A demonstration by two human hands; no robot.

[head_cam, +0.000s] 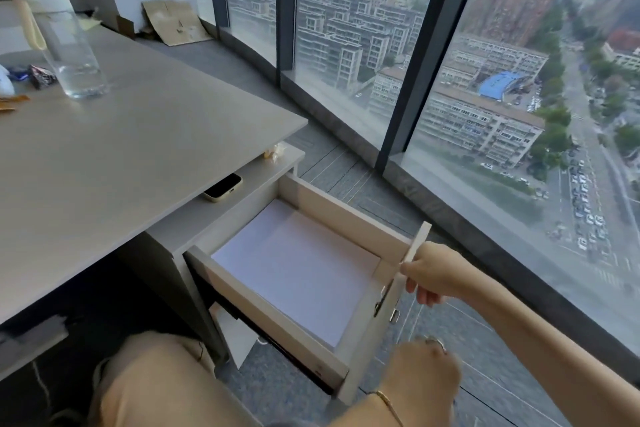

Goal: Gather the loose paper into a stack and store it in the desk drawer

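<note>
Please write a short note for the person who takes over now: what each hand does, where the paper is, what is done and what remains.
Right hand: gripping the top edge of the drawer front.
Left hand: free, loosely closed, hanging near the front corner of the drawer, holding nothing.
Paper: a flat white stack lying inside the open drawer.
Done: paper looks gathered and stored; no loose sheets visible on the desk.
Left: probably only to push the drawer shut.
</note>
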